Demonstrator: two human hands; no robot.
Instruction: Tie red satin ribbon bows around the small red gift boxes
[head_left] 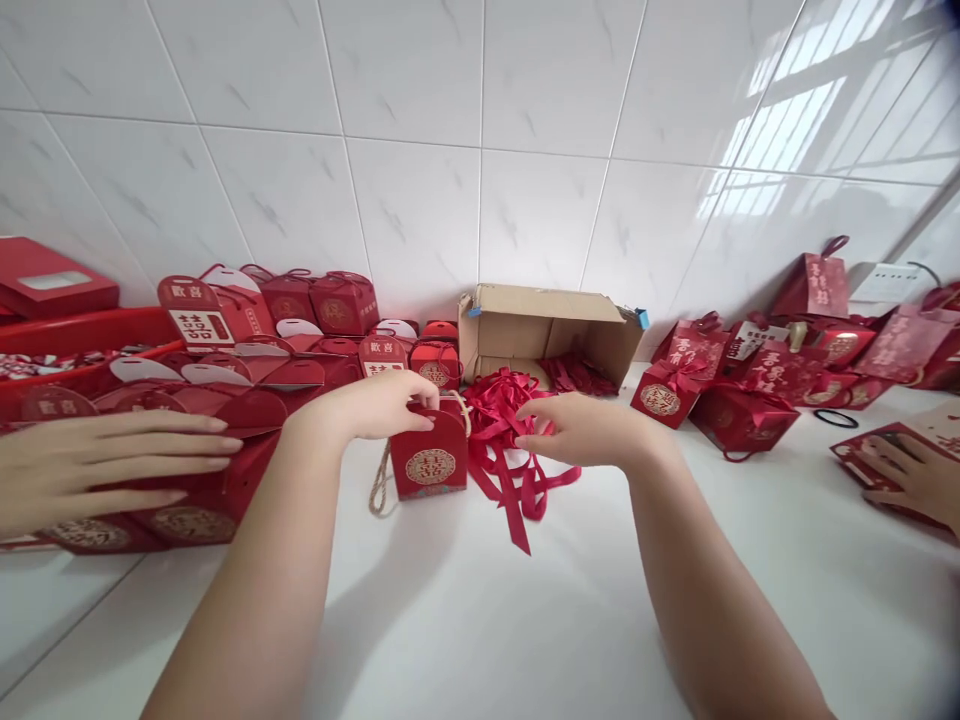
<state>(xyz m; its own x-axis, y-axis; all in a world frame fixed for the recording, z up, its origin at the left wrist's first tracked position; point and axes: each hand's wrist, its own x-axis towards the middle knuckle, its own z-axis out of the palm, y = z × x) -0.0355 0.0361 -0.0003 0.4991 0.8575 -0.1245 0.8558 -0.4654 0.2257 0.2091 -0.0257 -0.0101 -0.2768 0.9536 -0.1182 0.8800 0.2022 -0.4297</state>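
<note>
My left hand (379,402) pinches the top of a small red gift box (429,462). The box stands upright on the white table, with a gold round emblem on its front and a beige rope handle (380,485) hanging at its side. To the right of it lies a tangled heap of red ribbons (504,400), some ends trailing over the tabletop. My right hand (581,428) hovers at the heap's right edge, thumb and fingers apart, with nothing visible between them.
Behind the ribbons an open cardboard box (559,305) lies on its side. Many red gift boxes (187,515) crowd the left, where another person's hand (124,465) rests. More tied boxes (746,415) and another hand (919,475) are at right. A tiled wall (547,200) bounds the back.
</note>
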